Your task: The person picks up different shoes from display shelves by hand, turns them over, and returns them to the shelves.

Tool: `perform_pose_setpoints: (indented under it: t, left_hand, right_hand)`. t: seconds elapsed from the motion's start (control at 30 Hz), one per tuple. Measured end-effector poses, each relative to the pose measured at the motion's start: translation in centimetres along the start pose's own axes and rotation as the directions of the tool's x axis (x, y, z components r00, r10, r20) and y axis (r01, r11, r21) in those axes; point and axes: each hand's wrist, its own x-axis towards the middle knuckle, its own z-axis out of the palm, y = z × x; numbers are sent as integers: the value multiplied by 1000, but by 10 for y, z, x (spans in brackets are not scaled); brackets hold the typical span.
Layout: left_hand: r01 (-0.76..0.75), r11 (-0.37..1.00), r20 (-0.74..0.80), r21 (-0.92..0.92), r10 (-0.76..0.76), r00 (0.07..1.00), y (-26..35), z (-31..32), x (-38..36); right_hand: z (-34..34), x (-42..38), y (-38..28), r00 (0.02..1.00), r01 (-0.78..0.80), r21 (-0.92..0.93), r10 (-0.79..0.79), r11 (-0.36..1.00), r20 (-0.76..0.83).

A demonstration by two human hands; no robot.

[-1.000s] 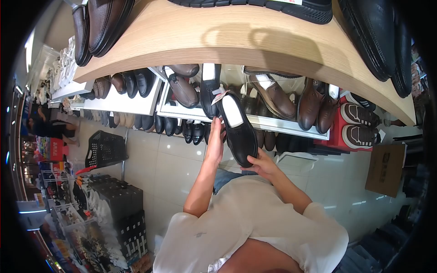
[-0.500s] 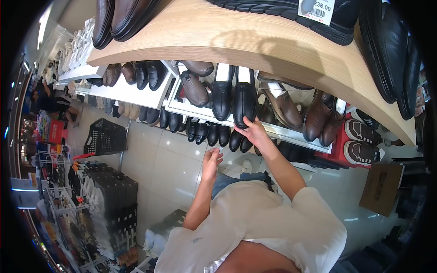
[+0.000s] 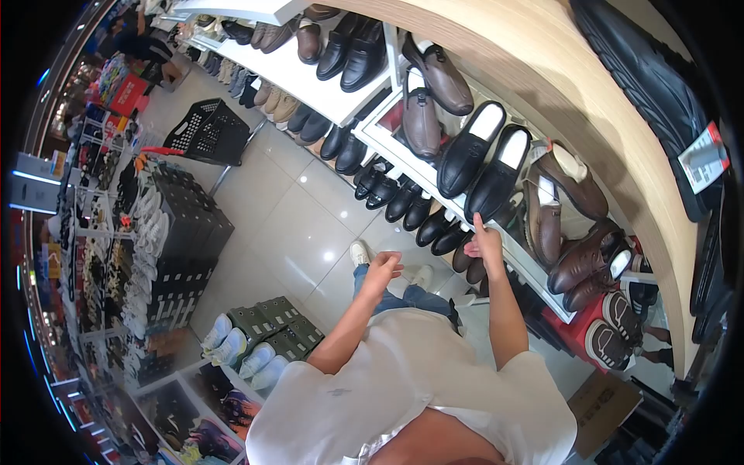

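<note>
A pair of black leather loafers with white paper in the openings stands on a white shelf: a left loafer [image 3: 469, 151] and a right loafer [image 3: 500, 174]. At the toe of the right loafer is my right hand [image 3: 487, 244]; one finger is stretched up against the toe or just below it, the others are bent and hold nothing. Lower and to the left, my left hand [image 3: 384, 270] hangs over the floor in front of my body, with loosely bent fingers and nothing visible in them. Brown loafers [image 3: 421, 128] sit left of the black pair.
Brown lace-up shoes [image 3: 589, 260] stand further right on the shelf. A wooden upper shelf [image 3: 535, 46] curves above, bearing a black shoe [image 3: 647, 101] with a tag. Behind are a black shopping basket [image 3: 209, 132], stacked dark boxes [image 3: 190, 209] and a person [image 3: 139, 46].
My view has turned, so the shelf now slants down to the right. My right hand has loosened from the right loafer's toe to a single stretched finger. The loafers remain on the shelf.
</note>
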Motion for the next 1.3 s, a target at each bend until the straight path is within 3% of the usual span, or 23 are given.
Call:
perform_pose_setpoints:
  t: [0.07,0.1,0.17,0.23,0.27,0.37,0.43,0.5,0.53,0.6,0.63,0.7,0.77,0.83,0.9,0.93,1.0,1.03,1.07,1.13,1.2,1.23,1.3]
  left_hand:
    - [29,999,-14,-41,-30,999,-2,-14,3]
    - [22,998,-25,-59,-23,999,0,-22,7]
    - [53,991,-60,-119,-61,996,-3,-42,9]
    - [62,978,-89,-198,-81,993,-7,-70,18]
    - [78,962,-103,-263,-109,989,-9,-86,23]
    - [69,921,-156,-385,-138,978,-10,-137,35]
    - [48,904,-151,-425,-122,981,-8,-174,41]
    - [46,885,-202,-464,-156,967,-4,-207,46]
    - [43,882,-192,-469,-149,970,1,-224,51]
    - [-4,864,-219,-504,-124,968,2,-258,48]
    - [-9,862,-218,-506,-118,969,1,-276,54]
    - [-58,892,-303,-448,-91,949,-20,-314,66]
    - [-29,920,-362,-391,-125,924,-57,-352,81]
    - [117,925,-440,-360,-279,854,-122,-391,94]
    - [335,837,-450,-434,-523,724,-192,-428,85]
    - [438,761,-436,-480,-639,633,-217,-442,73]
    - [466,615,-406,-637,-781,475,-244,-459,54]
    - [380,691,-447,-615,-703,553,-257,-464,41]
    - [283,760,-489,-586,-610,624,-267,-470,32]
    - [216,758,-450,-616,-563,693,-285,-478,12]
    - [454,726,-413,-517,-676,610,-249,-470,-15]
    - [456,727,-418,-513,-676,608,-239,-476,-11]
    - [242,950,-442,-198,-307,843,-217,-490,-2]
  right_hand:
    - [6,1,16,972,232,-41,-233,972,-26]
    - [14,-14,7,970,243,-55,-244,969,-12]
    - [30,-59,-15,811,546,4,-527,838,-252]
    - [47,-69,-28,645,741,138,-639,657,-419]
    - [58,-77,-40,564,788,67,-675,612,-475]
    - [97,-80,-68,544,816,75,-717,574,-436]
    - [131,-76,-77,583,800,97,-730,592,-358]
    - [171,-77,-84,564,814,24,-780,580,-270]
    - [188,-71,-82,608,787,23,-768,617,-202]
    - [221,-61,-79,628,767,-226,-775,600,72]
    - [236,-53,-81,614,777,-358,-751,518,243]
    - [262,-35,-76,666,744,-488,-458,456,588]
    - [285,9,-47,701,661,-513,-207,547,682]
    - [293,63,-1,828,439,-552,-81,708,555]
    - [273,99,48,939,325,-791,-74,519,337]
    - [264,82,49,971,116,-759,88,641,223]
    - [250,69,60,928,-274,-727,373,630,-27]
    - [245,75,70,867,-432,-732,465,527,-177]
    - [241,93,91,869,-428,-735,464,526,-174]
    - [239,128,132,872,-408,-632,486,659,-56]
    - [271,121,111,893,-354,-655,448,668,-26]
    - [289,119,104,911,-302,-674,412,674,3]
    - [331,130,81,925,-259,-691,379,675,23]
